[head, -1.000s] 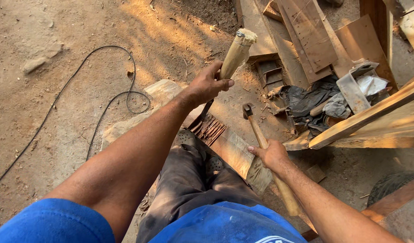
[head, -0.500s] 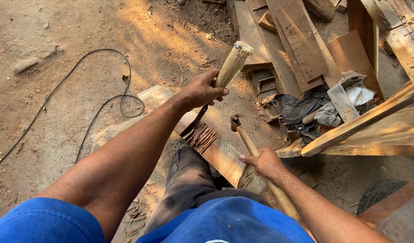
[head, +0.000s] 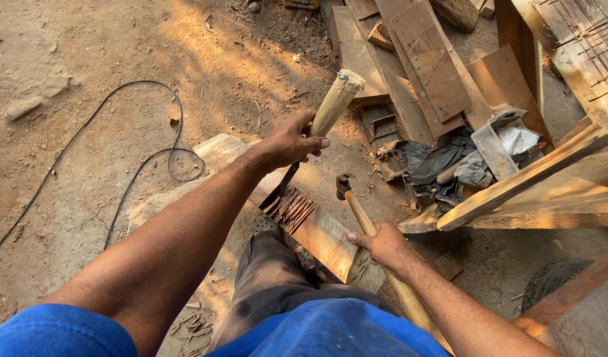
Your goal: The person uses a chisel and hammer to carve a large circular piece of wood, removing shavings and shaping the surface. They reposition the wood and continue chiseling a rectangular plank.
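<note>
I see left hand (head: 287,142) clamped mid-handle on chisel (head: 330,109) | right hand (head: 383,243) wrapped around hammer (head: 377,238) shaft, head beyond knuckles | both likely stiff, hammer head-heavy | plank (head: 317,228) beneath chisel tip

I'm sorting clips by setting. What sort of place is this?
Probably an outdoor woodworking yard: bare dirt ground, stacked planks, and a chisel in the left hand over a plank, hammer in the right hand.
</note>
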